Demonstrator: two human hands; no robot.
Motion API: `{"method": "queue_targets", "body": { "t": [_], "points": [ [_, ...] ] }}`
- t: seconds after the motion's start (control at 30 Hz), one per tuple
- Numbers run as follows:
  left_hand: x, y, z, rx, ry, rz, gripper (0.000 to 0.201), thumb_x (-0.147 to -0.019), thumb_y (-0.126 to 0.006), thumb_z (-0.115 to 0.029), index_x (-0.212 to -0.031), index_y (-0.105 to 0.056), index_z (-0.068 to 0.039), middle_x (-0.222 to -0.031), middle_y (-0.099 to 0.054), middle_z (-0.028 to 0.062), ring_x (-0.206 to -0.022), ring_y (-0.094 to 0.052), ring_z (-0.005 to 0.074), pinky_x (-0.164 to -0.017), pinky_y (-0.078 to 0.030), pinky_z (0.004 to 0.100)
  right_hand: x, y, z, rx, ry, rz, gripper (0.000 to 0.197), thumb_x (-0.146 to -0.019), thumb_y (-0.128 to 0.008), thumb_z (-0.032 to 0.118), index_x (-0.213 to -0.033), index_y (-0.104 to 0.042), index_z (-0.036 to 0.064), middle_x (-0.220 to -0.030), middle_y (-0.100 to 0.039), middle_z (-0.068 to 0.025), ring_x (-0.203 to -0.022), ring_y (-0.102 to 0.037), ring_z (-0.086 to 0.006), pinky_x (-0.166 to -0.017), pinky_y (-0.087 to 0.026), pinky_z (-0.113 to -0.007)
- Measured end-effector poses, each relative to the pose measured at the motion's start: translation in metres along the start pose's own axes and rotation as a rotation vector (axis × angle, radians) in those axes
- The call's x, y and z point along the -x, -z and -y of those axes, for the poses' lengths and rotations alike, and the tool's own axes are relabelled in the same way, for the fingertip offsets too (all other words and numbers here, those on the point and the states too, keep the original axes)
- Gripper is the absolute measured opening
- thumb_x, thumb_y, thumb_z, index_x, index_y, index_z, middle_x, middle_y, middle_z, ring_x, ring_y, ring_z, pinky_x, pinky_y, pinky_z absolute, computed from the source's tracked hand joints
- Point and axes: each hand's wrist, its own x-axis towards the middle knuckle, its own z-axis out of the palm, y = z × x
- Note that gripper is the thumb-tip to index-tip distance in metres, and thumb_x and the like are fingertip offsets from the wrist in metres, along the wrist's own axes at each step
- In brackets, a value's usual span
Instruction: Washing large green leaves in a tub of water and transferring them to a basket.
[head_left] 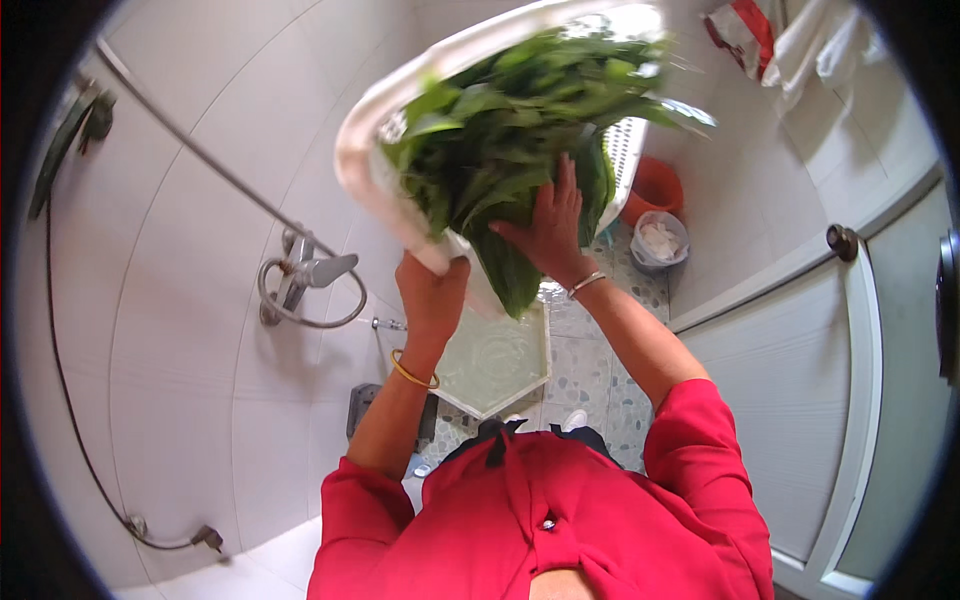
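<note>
A white plastic basket (362,140) with perforated sides is held up and tilted in front of me. Green leafy vegetables (500,140) heap inside it, and some leaves hang over its near edge. My left hand (432,295) is closed around the basket's near left rim. Flat against the leaves lies my right hand (550,225), fingers stretched out. Motion blurs the basket and the leaves. Below them a square, pale basin (490,360) with water stands on the floor, partly hidden by the leaves and the basket.
A chrome tap (310,275) with a looped hose is on the left tiled wall. Far right, a red-orange bucket (660,185) stands behind a small white bin (658,240) of crumpled paper. A white door (790,400) with a round knob is on the right.
</note>
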Motion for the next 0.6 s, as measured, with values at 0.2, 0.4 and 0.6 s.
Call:
{"method": "queue_targets", "body": {
  "t": [0.2, 0.4, 0.6],
  "points": [
    [0.018, -0.041, 0.067, 0.373, 0.516, 0.135, 0.009, -0.073, -0.056, -0.008, -0.080, -0.058, -0.004, -0.071, -0.057, 0.0022, -0.061, -0.055, 0.0123, -0.049, -0.047, 0.0276, 0.039, 0.033, -0.054, 0.221, -0.120, 0.469, 0.091, -0.062, -0.071, 0.046, -0.133, -0.025, 0.0148, -0.135, -0.021, -0.0234, -0.126, -0.019, -0.0417, -0.093, -0.022, -0.064],
    [0.070, -0.098, 0.130, 0.545, 1.048, 0.237, 0.011, -0.067, -0.058, -0.007, -0.077, -0.056, -0.002, -0.068, -0.056, 0.0051, -0.055, -0.056, 0.0178, -0.047, -0.051, 0.0339, 0.096, 0.070, -0.115, 0.203, -0.209, 0.554, 0.078, -0.070, -0.067, 0.041, -0.130, -0.026, 0.0129, -0.122, -0.042, -0.0194, -0.113, -0.040, -0.0354, -0.086, -0.033, -0.055],
    [0.048, -0.107, 0.167, 0.550, 1.268, 0.432, 0.017, -0.067, -0.055, -0.004, -0.084, -0.051, -0.004, -0.072, -0.053, 0.0049, -0.060, -0.057, 0.0202, -0.052, -0.053, 0.0377, 0.101, 0.082, -0.129, 0.200, -0.474, 0.746, 0.036, -0.071, -0.066, 0.026, -0.100, -0.056, 0.0067, -0.104, -0.054, -0.0139, -0.104, -0.049, -0.0299, -0.085, -0.039, -0.044]
  ]
}}
